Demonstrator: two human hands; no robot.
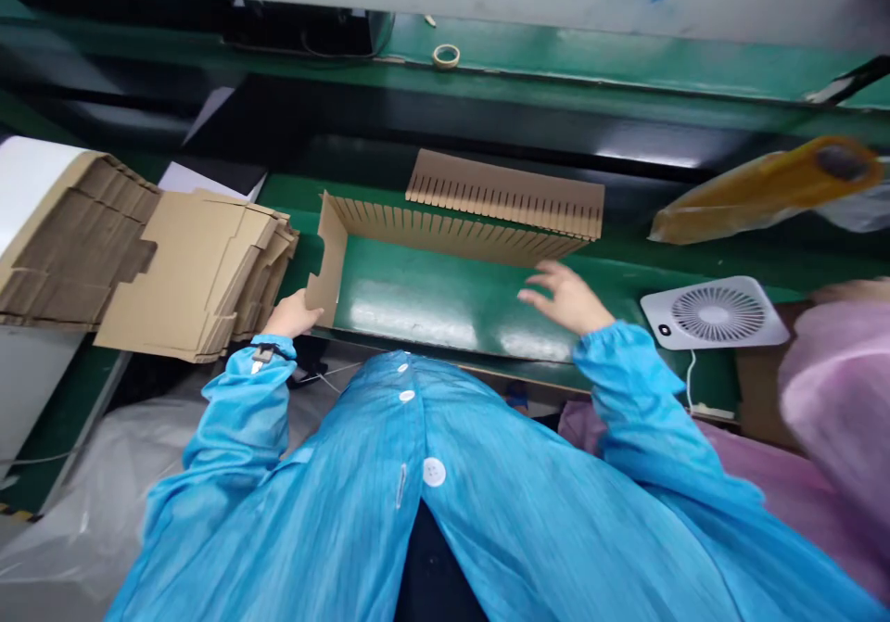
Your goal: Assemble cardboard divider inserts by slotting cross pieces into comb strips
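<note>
Left hand (pixel 292 316): grip pinching end flap of slotted corrugated divider (pixel 445 231), at near edge of green surface (pixel 431 302). Right hand (pixel 566 298): grip spread, hovering over surface, just beside divider.

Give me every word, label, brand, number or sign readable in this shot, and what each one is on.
No text can be read anywhere in this view.
Metal tag on the left cuff: too small and blurred to read.
White desk fan: one small dark mark at its corner, unreadable, perhaps a button.
Cardboard tray at the left hand: no print visible.
Flattened cardboard stack: no print visible.
</note>
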